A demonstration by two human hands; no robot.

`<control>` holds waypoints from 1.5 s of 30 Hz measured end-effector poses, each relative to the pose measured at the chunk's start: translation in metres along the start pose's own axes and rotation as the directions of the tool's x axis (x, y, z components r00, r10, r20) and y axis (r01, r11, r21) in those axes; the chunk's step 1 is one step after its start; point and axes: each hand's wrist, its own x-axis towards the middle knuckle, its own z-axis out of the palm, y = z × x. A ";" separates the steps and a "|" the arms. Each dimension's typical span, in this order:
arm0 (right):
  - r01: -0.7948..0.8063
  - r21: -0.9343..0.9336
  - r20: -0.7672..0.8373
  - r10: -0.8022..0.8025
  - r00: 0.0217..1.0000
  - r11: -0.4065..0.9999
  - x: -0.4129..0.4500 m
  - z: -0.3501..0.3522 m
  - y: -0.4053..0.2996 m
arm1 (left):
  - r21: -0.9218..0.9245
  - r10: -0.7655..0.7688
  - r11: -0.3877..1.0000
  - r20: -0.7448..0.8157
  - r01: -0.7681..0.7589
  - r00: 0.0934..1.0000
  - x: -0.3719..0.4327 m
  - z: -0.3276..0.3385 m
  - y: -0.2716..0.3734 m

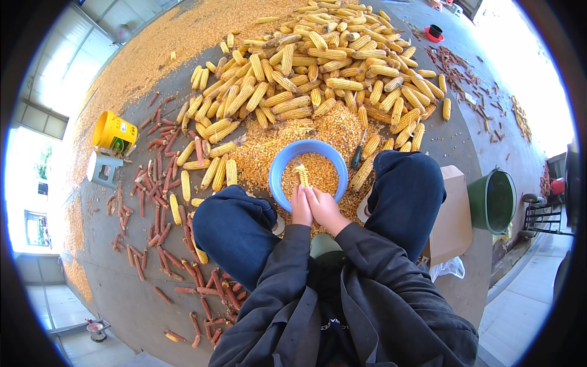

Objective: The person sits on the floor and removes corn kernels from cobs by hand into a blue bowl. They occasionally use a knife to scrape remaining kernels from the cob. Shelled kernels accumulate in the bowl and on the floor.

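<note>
Between my knees stands a blue plastic basin with loose corn kernels inside. My left hand and my right hand meet over its near rim. Both grip one ear of corn, whose far end points away from me over the kernels. Some rows on that ear look stripped, and its lower part is hidden by my fingers. Just right of the basin, a screwdriver-like tool with a dark green handle lies on the loose kernels. A large pile of yellow corn ears rises beyond the basin.
Bare red cobs litter the floor to my left, near a yellow bucket and a grey plastic stool. To my right are a cardboard box and a green bucket. Kernels cover the floor at the far left.
</note>
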 end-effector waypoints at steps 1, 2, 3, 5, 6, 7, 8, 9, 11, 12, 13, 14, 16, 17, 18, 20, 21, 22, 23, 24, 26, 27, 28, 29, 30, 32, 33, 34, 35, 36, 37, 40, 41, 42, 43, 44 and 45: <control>0.021 -0.014 -0.003 -0.021 1.000 1.000 0.000 0.000 -0.002 | -0.056 -0.019 0.998 -0.016 0.018 1.000 0.000 0.000 -0.005; 0.043 -0.028 -0.006 -0.043 0.999 0.999 -0.001 -0.001 -0.005 | -0.112 -0.038 0.993 -0.031 0.035 0.999 0.002 0.000 -0.012; 0.060 -0.044 -0.013 -0.060 0.998 0.997 -0.002 -0.004 -0.006 | -0.169 -0.061 0.984 -0.039 0.054 0.997 0.002 0.002 -0.013; 0.111 -0.109 -0.026 -0.114 0.993 0.988 0.001 -0.003 0.003 | -0.204 -0.104 0.974 -0.007 0.100 0.995 0.003 0.002 -0.015; 0.137 -0.140 -0.029 -0.142 0.989 0.981 0.002 -0.003 0.004 | -0.220 -0.124 0.968 0.007 0.122 0.992 0.003 0.002 -0.015; 0.152 -0.151 -0.030 -0.158 0.987 0.977 0.002 -0.003 0.005 | -0.222 -0.134 0.966 0.011 0.133 0.991 0.003 0.001 -0.016; 0.168 -0.161 -0.031 -0.175 0.984 0.973 0.001 -0.003 0.005 | -0.225 -0.145 0.964 0.015 0.145 0.989 0.003 0.000 -0.016; 0.184 -0.172 -0.032 -0.192 0.981 0.968 0.001 -0.003 0.005 | -0.227 -0.155 0.961 0.019 0.156 0.988 0.003 0.000 -0.014; 0.186 -0.182 -0.039 -0.196 0.980 0.966 0.001 -0.003 0.005 | -0.268 -0.164 0.949 0.031 0.166 0.986 0.002 0.001 -0.012; 0.186 -0.187 -0.044 -0.198 0.979 0.965 0.001 -0.003 0.005 | -0.288 -0.168 0.942 0.038 0.172 0.985 0.001 0.001 -0.010; 0.191 -0.189 -0.050 -0.204 0.978 0.963 0.001 -0.002 0.006 | -0.294 -0.176 0.939 0.040 0.180 0.984 0.001 0.002 -0.009; 0.196 -0.192 -0.056 -0.210 0.976 0.962 0.002 0.000 0.009 | -0.299 -0.185 0.936 0.041 0.188 0.982 0.001 0.002 -0.007; 0.192 -0.176 -0.074 -0.207 0.975 0.966 0.003 0.002 0.012 | -0.280 -0.190 0.940 0.045 0.195 0.981 0.001 0.002 -0.004; 0.182 -0.157 -0.087 -0.198 0.976 0.971 0.002 0.002 0.014 | -0.255 -0.188 0.947 0.050 0.195 0.981 0.001 0.002 -0.003; 0.174 -0.140 -0.100 -0.189 0.977 0.975 0.003 0.002 0.015 | -0.232 -0.185 0.953 0.055 0.193 0.981 0.001 0.003 -0.003; 0.124 -0.155 -0.154 -0.148 0.977 0.980 0.006 0.004 0.023 | -0.101 -0.147 0.983 0.060 0.153 0.987 0.005 -0.002 -0.011; 0.098 -0.160 -0.179 -0.127 0.976 0.982 0.007 0.003 0.023 | -0.034 -0.129 0.991 0.062 0.132 0.990 0.007 -0.005 -0.015; 0.105 -0.173 -0.167 -0.134 0.977 0.979 0.007 0.002 0.023 | -0.018 -0.143 0.989 0.071 0.145 0.987 0.009 -0.007 -0.018; 0.112 -0.187 -0.155 -0.142 0.978 0.976 0.009 0.001 0.024 | -0.001 -0.157 0.987 0.081 0.158 0.984 0.010 -0.010 -0.022; 0.117 -0.201 -0.142 -0.147 0.979 0.973 0.010 -0.001 0.021 | 0.014 -0.173 0.985 0.090 0.172 0.981 0.010 -0.011 -0.024; 0.048 -0.168 -0.197 -0.081 0.977 0.985 0.007 -0.007 0.002 | -0.019 -0.150 0.988 0.051 0.152 0.987 0.008 -0.012 -0.023; 0.015 -0.148 -0.225 -0.049 0.973 0.989 0.007 -0.009 -0.005 | -0.034 -0.137 0.990 0.033 0.139 0.990 0.007 -0.011 -0.022; 0.051 -0.113 -0.266 -0.079 0.961 0.992 0.013 -0.009 0.009 | -0.030 -0.084 0.996 0.010 0.084 0.996 0.008 -0.006 -0.023; 0.053 -0.011 -0.244 -0.054 0.968 0.999 0.017 -0.006 0.021 | 0.026 -0.063 0.998 0.042 0.062 0.997 0.006 -0.003 -0.023; 0.049 0.092 -0.218 -0.028 0.976 0.995 0.020 -0.006 0.024 | 0.083 -0.047 0.996 0.074 0.041 0.996 0.004 0.001 -0.018; 0.102 0.348 -0.237 -0.018 0.971 0.932 0.020 0.002 0.028 | 0.257 -0.061 0.966 0.151 0.020 0.987 -0.003 0.005 -0.009; 0.047 0.317 -0.176 0.010 0.984 0.947 0.020 0.002 0.029 | 0.229 -0.059 0.973 0.146 0.024 0.988 -0.005 0.007 -0.006; -0.006 0.282 -0.117 0.040 0.992 0.960 0.021 0.001 0.030 | 0.201 -0.057 0.979 0.142 0.027 0.988 -0.007 0.010 -0.004; -0.057 0.242 -0.060 0.073 0.996 0.969 0.021 0.001 0.032 | 0.173 -0.055 0.984 0.139 0.031 0.989 -0.008 0.013 -0.002; 0.006 0.332 -0.104 0.031 0.994 0.943 0.023 0.002 0.030 | 0.177 -0.029 0.984 0.147 0.002 0.989 -0.009 0.013 0.001; 0.013 0.261 -0.104 0.015 0.994 0.965 0.023 0.000 0.030 | 0.172 -0.042 0.985 0.149 0.016 0.988 -0.010 0.014 0.004; 0.039 0.114 -0.106 -0.027 0.994 0.993 0.021 -0.006 0.025 | 0.185 -0.067 0.982 0.156 0.037 0.985 -0.011 0.013 0.007; 0.049 0.113 -0.110 -0.037 0.993 0.992 0.020 -0.007 0.023 | 0.207 -0.066 0.978 0.160 0.032 0.985 -0.011 0.011 0.007; 0.060 0.112 -0.116 -0.047 0.992 0.992 0.020 -0.008 0.022 | 0.229 -0.065 0.973 0.166 0.026 0.984 -0.011 0.011 0.006; 0.064 0.117 -0.154 -0.046 0.987 0.991 0.020 -0.008 0.023 | 0.249 -0.046 0.968 0.164 0.004 0.985 -0.011 0.011 0.005; 0.069 0.122 -0.191 -0.045 0.981 0.990 0.020 -0.006 0.024 | 0.270 -0.027 0.963 0.161 -0.018 0.987 -0.012 0.011 0.004; 0.073 0.127 -0.226 -0.043 0.973 0.989 0.020 -0.005 0.025 | 0.290 -0.007 0.956 0.157 -0.039 0.988 -0.012 0.011 0.003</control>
